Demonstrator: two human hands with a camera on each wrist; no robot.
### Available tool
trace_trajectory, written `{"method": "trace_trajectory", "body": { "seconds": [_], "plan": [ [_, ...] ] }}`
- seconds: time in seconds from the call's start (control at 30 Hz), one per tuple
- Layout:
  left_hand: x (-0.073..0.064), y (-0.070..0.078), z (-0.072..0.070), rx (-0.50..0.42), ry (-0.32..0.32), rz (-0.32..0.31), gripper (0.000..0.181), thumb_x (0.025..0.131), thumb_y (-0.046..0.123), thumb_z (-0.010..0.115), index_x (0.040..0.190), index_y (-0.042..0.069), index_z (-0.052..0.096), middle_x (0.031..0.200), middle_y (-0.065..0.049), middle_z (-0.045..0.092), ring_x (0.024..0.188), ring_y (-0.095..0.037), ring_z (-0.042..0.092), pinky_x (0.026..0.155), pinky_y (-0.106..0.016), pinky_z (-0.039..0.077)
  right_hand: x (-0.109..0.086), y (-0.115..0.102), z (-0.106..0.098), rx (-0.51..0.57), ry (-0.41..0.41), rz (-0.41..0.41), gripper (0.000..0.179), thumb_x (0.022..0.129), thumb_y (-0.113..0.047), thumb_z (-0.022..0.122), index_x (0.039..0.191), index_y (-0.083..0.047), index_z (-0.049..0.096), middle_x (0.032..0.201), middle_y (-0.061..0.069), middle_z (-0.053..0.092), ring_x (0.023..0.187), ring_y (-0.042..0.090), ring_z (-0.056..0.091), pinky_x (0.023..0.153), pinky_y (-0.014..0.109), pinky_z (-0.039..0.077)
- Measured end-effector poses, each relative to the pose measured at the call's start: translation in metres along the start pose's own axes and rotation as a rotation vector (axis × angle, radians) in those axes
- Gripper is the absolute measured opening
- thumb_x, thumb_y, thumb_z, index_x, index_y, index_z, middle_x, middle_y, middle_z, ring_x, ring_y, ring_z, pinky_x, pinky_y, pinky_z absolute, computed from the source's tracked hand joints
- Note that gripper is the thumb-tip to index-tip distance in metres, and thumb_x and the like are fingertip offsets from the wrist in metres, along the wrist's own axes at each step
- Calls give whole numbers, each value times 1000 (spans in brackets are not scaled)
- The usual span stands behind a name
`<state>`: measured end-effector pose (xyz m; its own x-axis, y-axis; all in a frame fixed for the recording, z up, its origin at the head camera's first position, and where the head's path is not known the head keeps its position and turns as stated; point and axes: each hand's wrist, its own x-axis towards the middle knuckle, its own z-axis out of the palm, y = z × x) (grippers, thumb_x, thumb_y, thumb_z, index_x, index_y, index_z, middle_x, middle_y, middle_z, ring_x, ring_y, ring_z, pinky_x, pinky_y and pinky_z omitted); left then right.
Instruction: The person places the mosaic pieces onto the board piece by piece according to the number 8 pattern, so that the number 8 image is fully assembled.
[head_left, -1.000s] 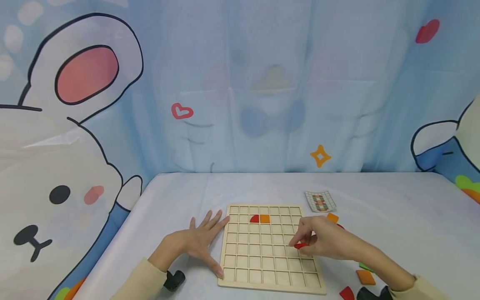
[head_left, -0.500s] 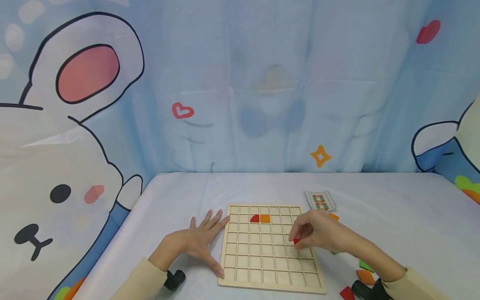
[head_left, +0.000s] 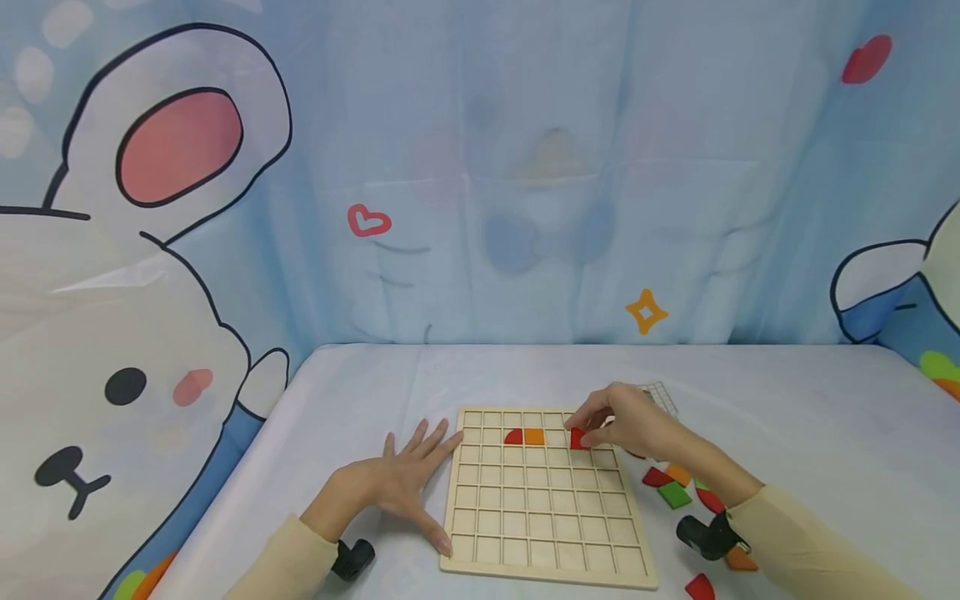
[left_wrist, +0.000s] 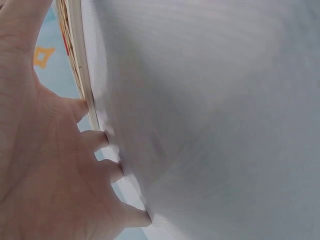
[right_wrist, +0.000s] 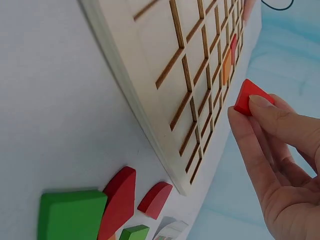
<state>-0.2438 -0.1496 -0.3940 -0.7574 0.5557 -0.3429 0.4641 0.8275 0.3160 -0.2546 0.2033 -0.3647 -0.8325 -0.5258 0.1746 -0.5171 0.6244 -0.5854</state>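
Observation:
My right hand (head_left: 626,421) pinches a red block (right_wrist: 246,97) between thumb and fingertips, over the upper right of a wooden grid board (head_left: 517,525). In the board's second row sit a red quarter-round block (head_left: 513,437) and, right beside it, an orange square block (head_left: 534,437). My left hand (head_left: 401,487) lies with fingers spread at the board's left edge, thumb near the lower left corner and a fingertip at the upper side. The left wrist view shows those fingers (left_wrist: 110,170) straight, down on the white cloth.
Right of the board lie several loose pieces, among them a green block (head_left: 674,495), a red piece (head_left: 700,587) and an orange block (head_left: 741,559). A printed pattern card (head_left: 662,397) lies behind the right hand, partly covered by it. A patterned blue curtain (head_left: 540,250) hangs behind the table.
My right hand has moved away from me, up the board from its right middle to the second row, carrying the red block. The left hand has stayed in place.

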Motion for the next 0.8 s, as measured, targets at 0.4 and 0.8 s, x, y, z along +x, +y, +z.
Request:
{"method": "trace_trajectory", "body": {
  "seconds": [0.4, 0.8],
  "plan": [
    [0, 0, 1, -2, -4, 3, 135, 74, 57, 92, 170, 25, 2, 176, -11, -8, 161, -36, -10, 118, -76, -2, 29, 6, 10, 51, -57, 36, 18, 88, 9, 78, 104, 1, 82, 98, 6, 78, 82, 16, 71, 68, 26, 58],
    [0, 0, 1, 2, 1, -12, 135, 74, 58, 92, 170, 25, 3, 176, -10, -7, 161, -34, -11, 119, -75, -2, 35, 7, 23, 32, -51, -50, 14, 88, 10, 77, 98, 3, 81, 96, 9, 78, 82, 19, 72, 68, 26, 59]
  ]
}}
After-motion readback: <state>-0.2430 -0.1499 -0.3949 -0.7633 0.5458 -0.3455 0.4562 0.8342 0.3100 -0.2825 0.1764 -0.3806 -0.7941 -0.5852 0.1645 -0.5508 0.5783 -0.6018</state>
